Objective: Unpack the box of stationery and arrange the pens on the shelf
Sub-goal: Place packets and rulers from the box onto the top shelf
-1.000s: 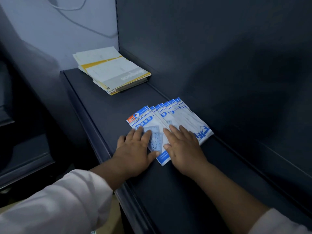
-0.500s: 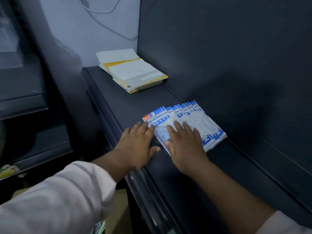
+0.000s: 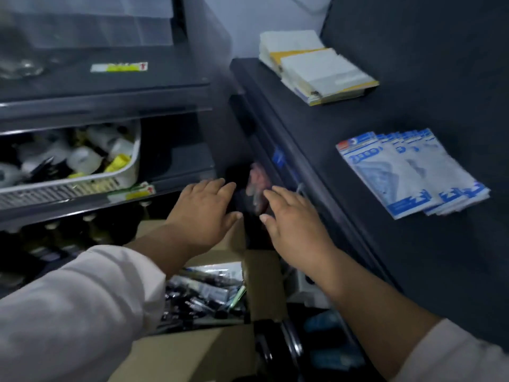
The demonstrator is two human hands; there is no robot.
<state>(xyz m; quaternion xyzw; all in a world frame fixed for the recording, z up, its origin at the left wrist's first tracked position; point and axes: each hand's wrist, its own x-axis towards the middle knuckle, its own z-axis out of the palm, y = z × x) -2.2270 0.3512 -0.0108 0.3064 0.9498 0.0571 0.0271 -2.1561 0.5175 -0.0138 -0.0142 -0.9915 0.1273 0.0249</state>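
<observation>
Left grip and right grip: spread, nothing held. Brown cardboard box located beneath both; blue-and-white plastic packets fanned on dark shelf, right of them.

I'm seeing packets lying on the shelf, booklets sitting behind them; the box is sitting lower, left of the shelf.

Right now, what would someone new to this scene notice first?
Two open hands, the left hand and right hand, hover mid-frame over an open cardboard box of dark stationery. On the dark shelf to the right lies a fan of blue-and-white packets, with a stack of yellow-edged booklets behind it.
</observation>
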